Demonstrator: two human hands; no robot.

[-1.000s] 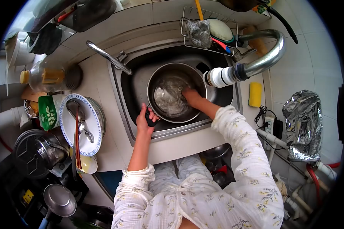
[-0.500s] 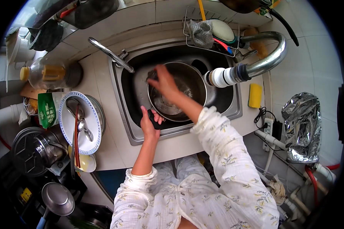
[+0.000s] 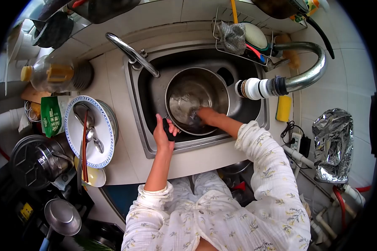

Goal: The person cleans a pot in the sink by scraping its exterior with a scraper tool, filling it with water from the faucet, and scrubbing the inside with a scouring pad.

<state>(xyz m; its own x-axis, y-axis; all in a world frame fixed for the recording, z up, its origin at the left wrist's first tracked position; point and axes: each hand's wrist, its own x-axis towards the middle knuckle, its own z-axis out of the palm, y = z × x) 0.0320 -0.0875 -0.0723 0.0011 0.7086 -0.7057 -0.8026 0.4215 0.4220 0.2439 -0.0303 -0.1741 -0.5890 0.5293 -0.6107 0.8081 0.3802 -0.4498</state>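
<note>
A metal pot (image 3: 218, 90) with some cloudy water in its bottom sits in the steel sink (image 3: 155, 98). My left hand (image 3: 161, 133) is closed around the pot's black handle (image 3: 168, 129) at the near left side. Inside the pot, my right hand (image 3: 207, 116) presses a dark grey scrubber (image 3: 194, 119) against the near part of the bottom. The scrubber looks like steel wool, but blur and water hide its detail.
A slim tap (image 3: 134, 54) and a thick curved spout (image 3: 318, 67) reach over the sink. A wire rack (image 3: 222, 33) hangs at the back. The yellow sponge (image 3: 283, 108) lies right. Left stands a blue-rimmed bowl (image 3: 73, 138) with spoons and chopsticks.
My right hand has moved with the scrubber from the pot's far left rim down to its near bottom. My left hand keeps hold of the handle. The whole view has shifted slightly.
</note>
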